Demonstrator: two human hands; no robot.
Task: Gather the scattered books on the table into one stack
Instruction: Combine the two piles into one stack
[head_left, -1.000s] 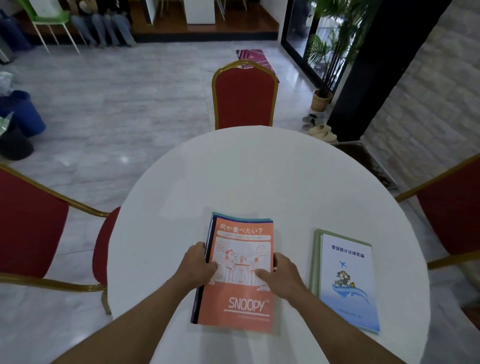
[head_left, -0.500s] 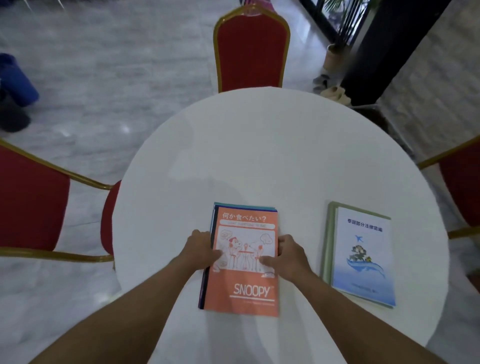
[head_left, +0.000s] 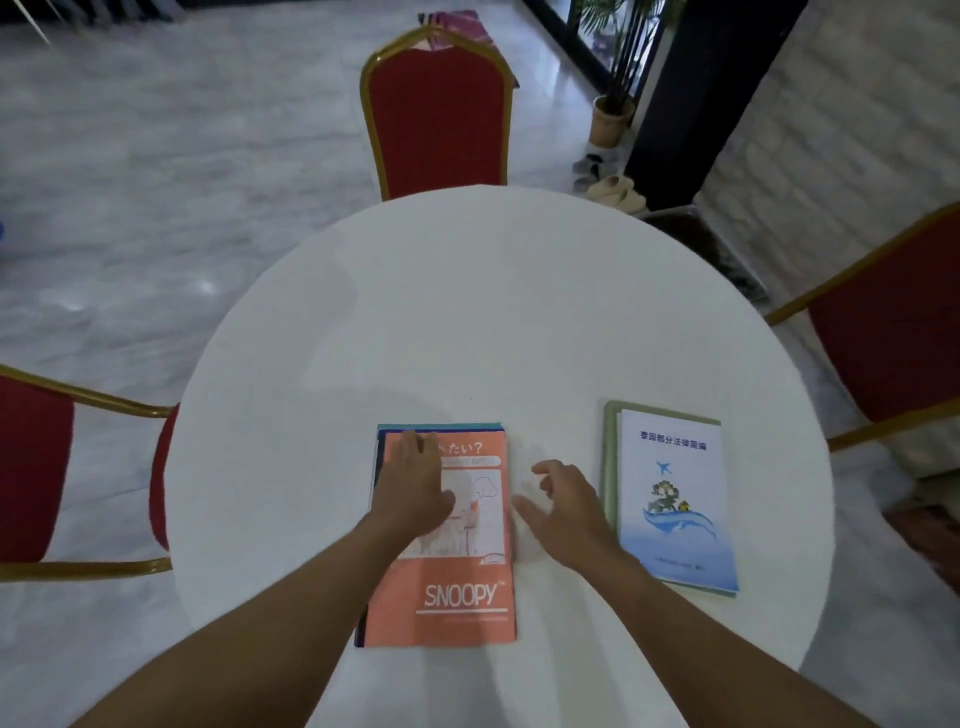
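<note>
A stack of books topped by an orange Snoopy book lies on the round white table, near the front edge. My left hand rests flat on the upper left of that orange cover, fingers spread. My right hand hovers open over bare table between the stack and a second pile to the right. That pile is a white-and-blue book with a plane and whale picture lying on a green book, whose edge shows at the left and top.
Red chairs with gold frames stand at the far side, the left and the right of the table. A potted plant and slippers sit on the floor beyond, by a dark pillar.
My right hand has come off the orange book and moved right onto open table. My left hand slid up onto the cover's upper left. The stack stays in place.
</note>
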